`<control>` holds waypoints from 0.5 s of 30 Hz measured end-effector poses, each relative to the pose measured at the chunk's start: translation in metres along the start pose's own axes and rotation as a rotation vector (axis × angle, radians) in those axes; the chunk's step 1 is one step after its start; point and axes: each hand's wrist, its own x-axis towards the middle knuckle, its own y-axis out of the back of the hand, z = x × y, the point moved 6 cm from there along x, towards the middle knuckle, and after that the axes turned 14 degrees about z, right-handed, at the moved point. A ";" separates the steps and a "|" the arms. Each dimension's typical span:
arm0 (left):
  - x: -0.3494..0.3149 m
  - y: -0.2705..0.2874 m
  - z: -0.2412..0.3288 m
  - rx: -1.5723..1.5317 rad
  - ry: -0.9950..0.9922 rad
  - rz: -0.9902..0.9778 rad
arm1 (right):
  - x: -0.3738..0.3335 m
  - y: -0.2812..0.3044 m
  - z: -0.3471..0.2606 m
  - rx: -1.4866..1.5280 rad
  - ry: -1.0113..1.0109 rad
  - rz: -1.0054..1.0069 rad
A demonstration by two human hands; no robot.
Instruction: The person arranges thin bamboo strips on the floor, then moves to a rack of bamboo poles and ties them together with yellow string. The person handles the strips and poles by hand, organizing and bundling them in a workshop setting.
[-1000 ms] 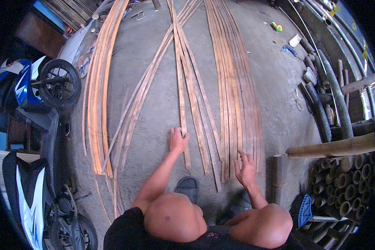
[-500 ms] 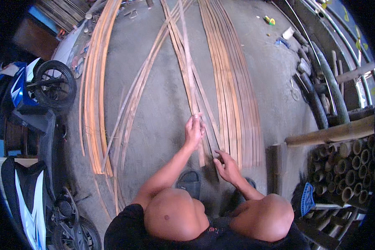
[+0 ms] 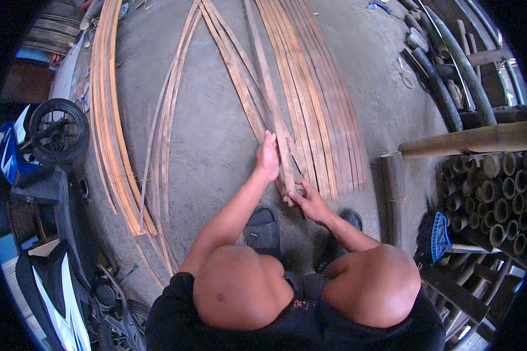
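1. Head view: the right hand [image 3: 308, 200] has its fingers closed at the near end of a long slat [image 3: 283, 149], thumb and fingertips gathered there.
2. Farther up, the left hand [image 3: 268, 155] clasps the same slat, thumb along its left edge and fingers seemingly passing beneath. Blur at the near end leaves it unclear whether a second slat is caught in the grip.
3. From the fingers the slat runs away from the person, its long axis leaning slightly left toward the far end.
4. Just right of it lies a flat row of slats [image 3: 319, 111], roughly lengthwise too; the right hand is nearer to this row.
5. Left of it, loose slats [image 3: 231, 82] slant more steeply across the floor [image 3: 211, 158].
6. Well apart, farther left, lies an orange-brown bundle [image 3: 106, 111].
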 end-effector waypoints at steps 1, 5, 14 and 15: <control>0.001 0.000 0.003 0.030 -0.013 -0.005 | 0.003 0.003 0.003 -0.015 -0.003 -0.017; 0.004 0.010 0.002 0.137 -0.035 0.038 | 0.010 0.006 0.017 -0.069 0.025 -0.021; -0.061 -0.015 0.057 0.079 -0.592 0.221 | -0.001 -0.009 -0.021 -0.426 0.331 0.016; -0.062 -0.013 0.066 0.076 -0.598 0.247 | -0.006 -0.010 -0.034 -0.448 0.342 0.014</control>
